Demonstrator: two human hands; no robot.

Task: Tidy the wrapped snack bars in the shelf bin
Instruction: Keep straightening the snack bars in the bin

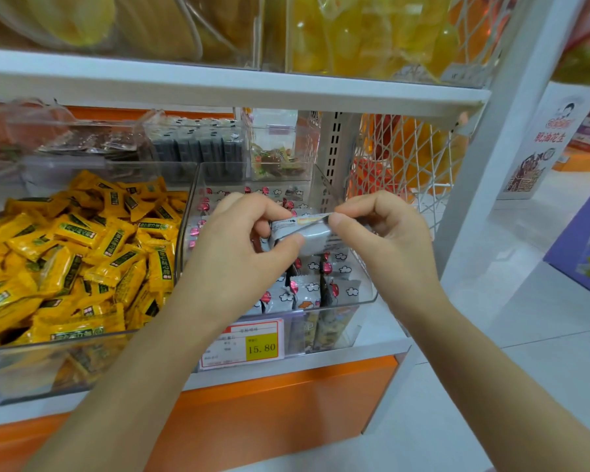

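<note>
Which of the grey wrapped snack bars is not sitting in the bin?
The grey bar pinched between the left hand and right hand, held above the clear bin. The other bars stand in rows inside it.

I have one wide-angle view, worn on the head, facing forward and down, close to the shelf bin (348,306).

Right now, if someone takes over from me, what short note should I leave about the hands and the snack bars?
Left hand: pinches one end of a grey snack bar.
Right hand: pinches its other end.
The bar is held above the clear bin.
Done: grey bars in the bin's front stand in rows.
Left: set the held bar into a row; hands hide the bin's middle.
</note>
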